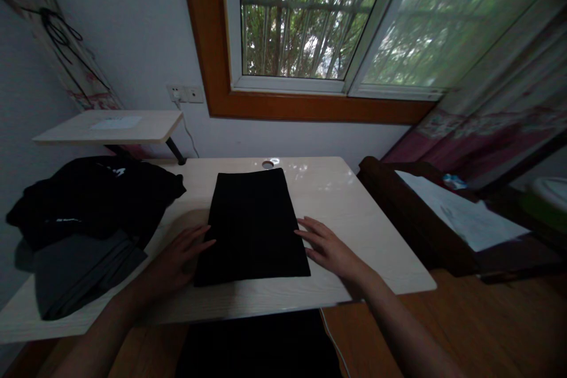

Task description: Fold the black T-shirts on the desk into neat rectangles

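Note:
A black cloth folded into a flat, nearly rectangular shape [252, 224] lies on the pale wooden table [354, 218] in front of me. On its left edge rest the fingertips of my left hand [181, 257], fingers apart and holding nothing. My right hand [328, 248] is at the opposite edge, its fingers spread and the tips touching or just beside the cloth. What kind of garment the folded cloth is, I cannot tell.
A heap of black clothes [97, 195] with a dark grey garment [84, 271] lies at the table's left. Behind it stands a raised shelf [155, 124] bearing a paper. A brown sofa-like seat [381, 189] is at the right. The window [310, 23] is ahead.

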Demonstrator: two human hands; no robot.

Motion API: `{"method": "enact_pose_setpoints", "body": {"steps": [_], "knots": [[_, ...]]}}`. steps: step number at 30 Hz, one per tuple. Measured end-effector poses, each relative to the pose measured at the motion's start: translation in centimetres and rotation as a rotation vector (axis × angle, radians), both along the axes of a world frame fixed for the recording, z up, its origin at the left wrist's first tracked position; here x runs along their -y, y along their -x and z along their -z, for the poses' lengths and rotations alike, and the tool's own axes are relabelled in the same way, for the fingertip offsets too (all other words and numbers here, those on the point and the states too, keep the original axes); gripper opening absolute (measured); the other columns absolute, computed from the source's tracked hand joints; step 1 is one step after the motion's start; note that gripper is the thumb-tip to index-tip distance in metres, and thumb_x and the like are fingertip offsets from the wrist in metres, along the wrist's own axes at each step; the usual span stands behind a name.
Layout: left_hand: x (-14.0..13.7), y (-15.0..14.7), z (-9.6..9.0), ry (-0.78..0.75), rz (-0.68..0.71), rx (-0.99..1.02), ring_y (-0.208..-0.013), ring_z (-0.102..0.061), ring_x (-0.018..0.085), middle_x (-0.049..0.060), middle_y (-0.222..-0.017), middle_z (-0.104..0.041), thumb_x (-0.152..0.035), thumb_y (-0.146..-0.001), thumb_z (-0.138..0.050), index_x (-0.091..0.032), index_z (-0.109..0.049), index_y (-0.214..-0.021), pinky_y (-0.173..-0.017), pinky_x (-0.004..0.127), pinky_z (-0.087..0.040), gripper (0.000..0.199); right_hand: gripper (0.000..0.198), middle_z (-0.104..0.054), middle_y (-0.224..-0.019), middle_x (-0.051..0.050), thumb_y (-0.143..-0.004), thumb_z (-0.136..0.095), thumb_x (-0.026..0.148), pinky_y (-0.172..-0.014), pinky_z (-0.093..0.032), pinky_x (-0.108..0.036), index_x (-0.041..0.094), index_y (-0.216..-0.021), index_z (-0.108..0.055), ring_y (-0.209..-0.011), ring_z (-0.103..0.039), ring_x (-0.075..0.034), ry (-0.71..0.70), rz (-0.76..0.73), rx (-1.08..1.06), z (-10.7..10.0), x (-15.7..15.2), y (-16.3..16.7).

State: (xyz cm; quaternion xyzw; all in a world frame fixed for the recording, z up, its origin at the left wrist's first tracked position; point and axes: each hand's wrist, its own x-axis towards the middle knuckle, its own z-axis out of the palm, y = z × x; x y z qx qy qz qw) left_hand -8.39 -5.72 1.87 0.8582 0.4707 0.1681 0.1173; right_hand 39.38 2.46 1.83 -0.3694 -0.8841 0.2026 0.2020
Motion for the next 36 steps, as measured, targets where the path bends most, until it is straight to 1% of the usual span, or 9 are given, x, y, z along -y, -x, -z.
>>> {"method": "enact_pose_setpoints", "body": {"steps": [8, 12, 16, 19, 22, 25, 31, 34, 36], "knots": [[0.0, -0.7, 0.4, 0.013, 0.043, -0.04, -0.152, -0.028, 0.038, 0.007, -0.164, -0.035, -0.042, -0.072, -0.084, -0.039, -0.038, -0.155, -0.121, 0.065, -0.025, 0.095, 0.059, -0.036, -0.164, -0.006, -0.086, -0.078, 0.029, -0.12, -0.03, -0.062, 0.037, -0.141, -0.059, -0.154, -0.025, -0.032, 0.075, -0.05, 0.031, 0.2, 0.0, -0.4], [0.0, -1.1, 0.6, -0.026, 0.05, -0.045, -0.151, -0.03, 0.034, 0.006, -0.162, -0.04, -0.029, -0.08, -0.076, -0.038, -0.039, -0.155, -0.121, 0.061, -0.028, 0.084, 0.073, -0.031, -0.166, -0.008, -0.075, -0.088, 0.039, -0.12, -0.027, -0.063, 0.037, -0.141, -0.059, -0.155, -0.02, -0.036, 0.072, -0.071, 0.06, 0.1, 0.1, -0.4], [-0.2, -1.3, 0.9, -0.043, 0.068, -0.037, -0.152, -0.032, 0.032, 0.007, -0.159, -0.045, -0.015, -0.078, -0.07, -0.036, -0.04, -0.154, -0.123, 0.062, -0.024, 0.085, 0.081, -0.029, -0.167, -0.01, -0.068, -0.09, 0.049, -0.121, -0.025, -0.064, 0.035, -0.141, -0.06, -0.153, -0.025, -0.037, 0.043, -0.091, 0.065, -0.3, 0.6, 0.0], [-0.4, -1.3, 1.1, -0.054, 0.108, -0.023, -0.15, -0.036, 0.029, 0.008, -0.156, -0.049, -0.013, -0.079, -0.067, -0.034, -0.045, -0.151, -0.124, 0.062, -0.021, 0.079, 0.072, -0.032, -0.166, -0.009, -0.072, -0.088, 0.045, -0.12, -0.025, -0.065, 0.036, -0.138, -0.062, -0.15, -0.031, -0.037, 0.024, -0.099, 0.056, -0.6, 1.0, 0.3], [-0.7, -1.0, 1.1, -0.071, 0.184, -0.013, -0.149, -0.039, 0.027, 0.008, -0.152, -0.054, -0.012, -0.081, -0.064, -0.033, -0.049, -0.148, -0.124, 0.062, -0.021, 0.071, 0.05, -0.043, -0.16, -0.007, -0.083, -0.078, 0.029, -0.116, -0.034, -0.063, 0.036, -0.132, -0.068, -0.147, -0.035, -0.034, -0.005, -0.13, -0.022, -0.6, 1.2, 0.4], [-1.1, -0.7, 0.9, -0.072, 0.239, 0.003, -0.146, -0.043, 0.026, 0.008, -0.149, -0.057, -0.013, -0.086, -0.062, -0.032, -0.05, -0.147, -0.124, 0.061, -0.024, 0.065, 0.04, -0.057, -0.149, -0.006, -0.09, -0.066, 0.018, -0.112, -0.042, -0.06, 0.034, -0.126, -0.072, -0.146, -0.038, -0.031, -0.016, -0.171, -0.133, -0.5, 1.2, 0.5], [-1.0, -0.5, -0.8, 0.003, 0.209, 0.111, -0.136, -0.056, 0.025, 0.007, -0.143, -0.063, -0.018, -0.089, -0.062, -0.033, -0.055, -0.143, -0.121, 0.057, -0.033, 0.057, 0.027, -0.073, -0.125, -0.006, -0.096, -0.066, 0.033, -0.114, -0.042, -0.059, 0.033, -0.122, -0.074, -0.146, -0.041, -0.029, 0.111, -0.192, -0.333, -1.5, 1.1, 0.7], [-0.2, -0.6, -2.2, 0.044, 0.147, 0.202, -0.131, -0.06, 0.025, 0.006, -0.138, -0.067, -0.022, -0.09, -0.062, -0.032, -0.061, -0.138, -0.114, 0.049, -0.046, 0.049, 0.024, -0.077, -0.113, -0.005, -0.097, -0.065, 0.04, -0.119, -0.034, -0.058, 0.032, -0.116, -0.076, -0.137, -0.053, -0.028, 0.19, -0.173, -0.38, -3.0, 1.2, 0.7], [0.4, -0.7, -2.8, 0.058, 0.087, 0.27, -0.126, -0.064, 0.026, 0.006, -0.13, -0.071, -0.024, -0.09, -0.061, -0.031, -0.065, -0.133, -0.106, 0.043, -0.053, 0.044, 0.025, -0.078, -0.11, -0.005, -0.097, -0.063, 0.044, -0.118, -0.035, -0.055, 0.031, -0.114, -0.077, -0.125, -0.063, -0.027, 0.252, -0.166, -0.426, -4.1, 1.2, 0.7]]}}
